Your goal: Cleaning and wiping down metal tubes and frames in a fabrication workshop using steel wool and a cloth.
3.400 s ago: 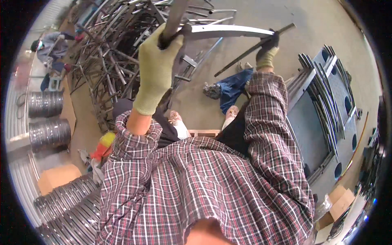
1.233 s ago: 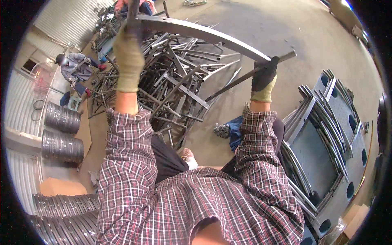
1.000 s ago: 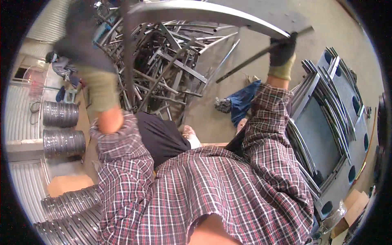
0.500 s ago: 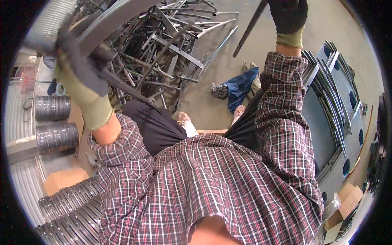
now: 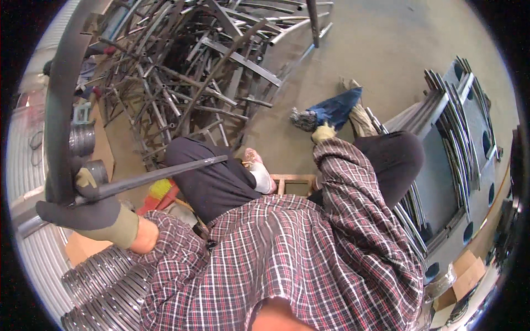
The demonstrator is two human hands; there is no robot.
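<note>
My left hand (image 5: 91,218), in a dark glove with an olive cuff, is closed around a dark metal frame at the left. A broad dark bar (image 5: 62,105) of that frame rises from the hand. A round tube (image 5: 165,174) runs from the hand across to my left knee. My right hand (image 5: 323,133) reaches down to the floor beside a blue cloth (image 5: 339,109). Only its pale cuff shows well; its fingers cannot be made out against the cloth. A grey shaggy bundle (image 5: 303,119) lies at the cloth's left end.
A tangled heap of metal tube frames (image 5: 193,71) covers the floor ahead. Dark rods (image 5: 455,149) lie on a grey panel with round holes at the right. Black coils (image 5: 107,281) and a cardboard box (image 5: 88,248) stand at lower left. A dark bar (image 5: 313,22) hangs in from the top edge.
My right hand has let go of the dark metal piece and come down to the blue cloth. My left hand has lowered with the frame, which now stands upright at the left.
</note>
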